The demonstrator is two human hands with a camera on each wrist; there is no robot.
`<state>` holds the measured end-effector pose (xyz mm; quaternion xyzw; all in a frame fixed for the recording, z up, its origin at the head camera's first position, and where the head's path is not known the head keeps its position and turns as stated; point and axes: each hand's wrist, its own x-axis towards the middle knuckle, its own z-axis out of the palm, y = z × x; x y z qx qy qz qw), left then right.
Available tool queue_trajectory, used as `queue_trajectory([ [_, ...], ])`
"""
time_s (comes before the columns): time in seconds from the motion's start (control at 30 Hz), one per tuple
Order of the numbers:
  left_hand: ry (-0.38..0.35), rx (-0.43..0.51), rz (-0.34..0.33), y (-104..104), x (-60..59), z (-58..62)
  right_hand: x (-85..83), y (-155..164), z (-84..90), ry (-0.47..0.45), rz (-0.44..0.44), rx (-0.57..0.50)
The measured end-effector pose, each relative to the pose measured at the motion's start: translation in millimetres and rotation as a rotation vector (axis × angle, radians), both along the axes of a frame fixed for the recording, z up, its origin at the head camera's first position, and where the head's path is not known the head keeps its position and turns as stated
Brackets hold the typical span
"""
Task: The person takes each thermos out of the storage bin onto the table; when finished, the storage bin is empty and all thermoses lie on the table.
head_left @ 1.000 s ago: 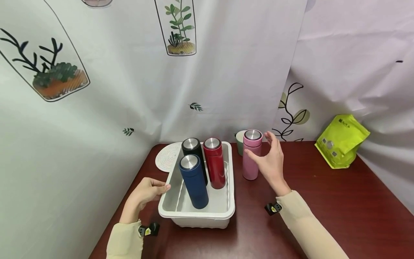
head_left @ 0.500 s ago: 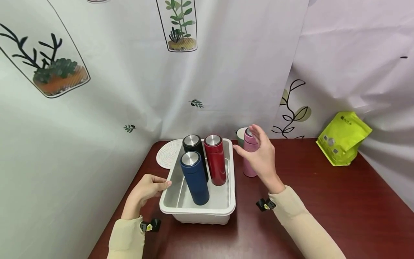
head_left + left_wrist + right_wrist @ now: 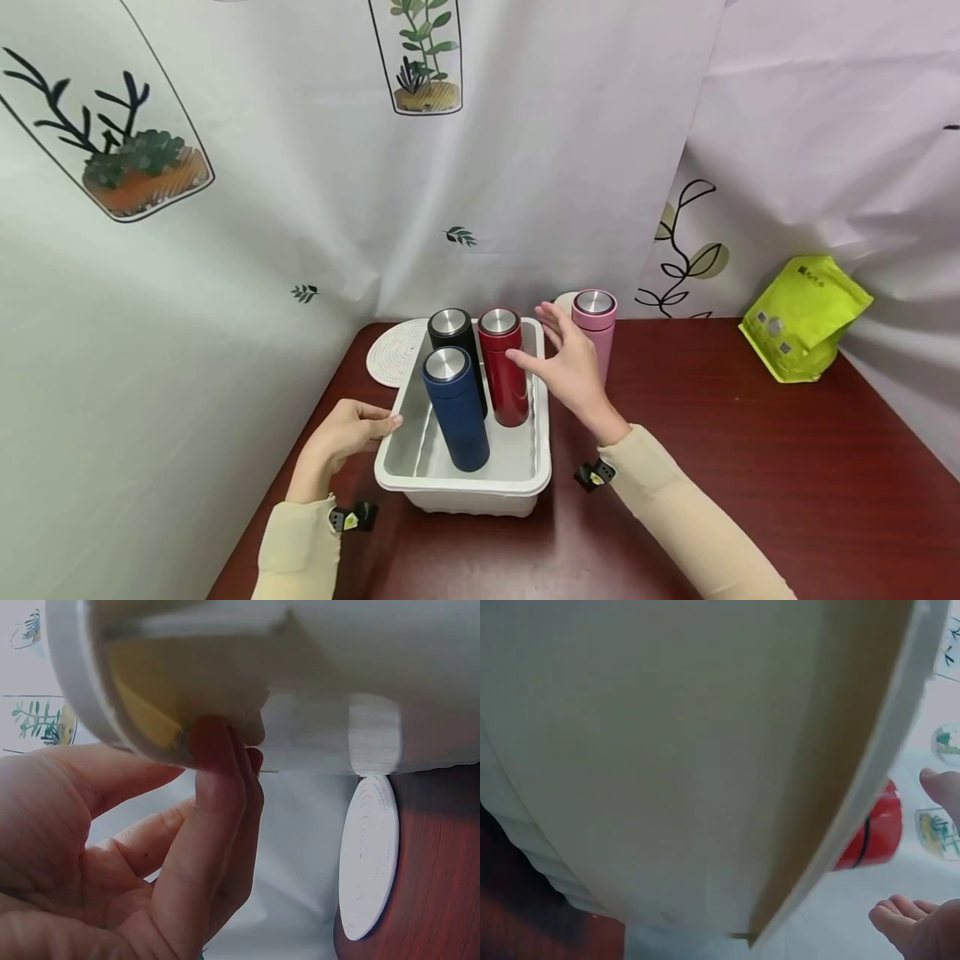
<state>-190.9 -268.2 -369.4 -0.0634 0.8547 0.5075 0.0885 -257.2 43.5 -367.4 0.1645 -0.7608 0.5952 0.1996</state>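
Observation:
In the head view, a white plastic bin (image 3: 465, 485) holds three upright vacuum flasks: a blue flask (image 3: 461, 421) in front, a black flask (image 3: 453, 332) behind it and a red flask (image 3: 508, 387) to the right. My left hand (image 3: 347, 437) pinches the bin's left rim, thumb over the edge and fingers under the lip in the left wrist view. Over the bin's right rim, my right hand (image 3: 573, 371) is spread, thumb overlapping the red flask. Its fingers stand apart from the red lid (image 3: 881, 829) in the right wrist view. A pink flask (image 3: 602, 337) stands behind that hand, outside the bin.
Behind the pink flask a pale-topped cup (image 3: 564, 301) is mostly hidden. A round white woven mat (image 3: 393, 354) lies at the bin's back left. Far right on the dark red table (image 3: 690, 433) stands a lime-green pouch (image 3: 806, 321). Patterned cloth hangs behind.
My right hand has moved left from around the pink flask to over the bin's right edge by the red flask, still spread. The pink flask stays put, and my left hand keeps the rim.

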Motion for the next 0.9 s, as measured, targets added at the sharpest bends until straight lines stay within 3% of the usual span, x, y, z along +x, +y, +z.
queue_trajectory([
  [0.47,-0.001,0.002,0.010,2,1.1,-1.8,-20.0,-19,-15.3,-0.190,0.047,0.193],
  [0.9,0.015,0.024,0.010,3,1.9,-2.4,-25.1,-24,-19.0,-0.174,0.035,0.349],
])
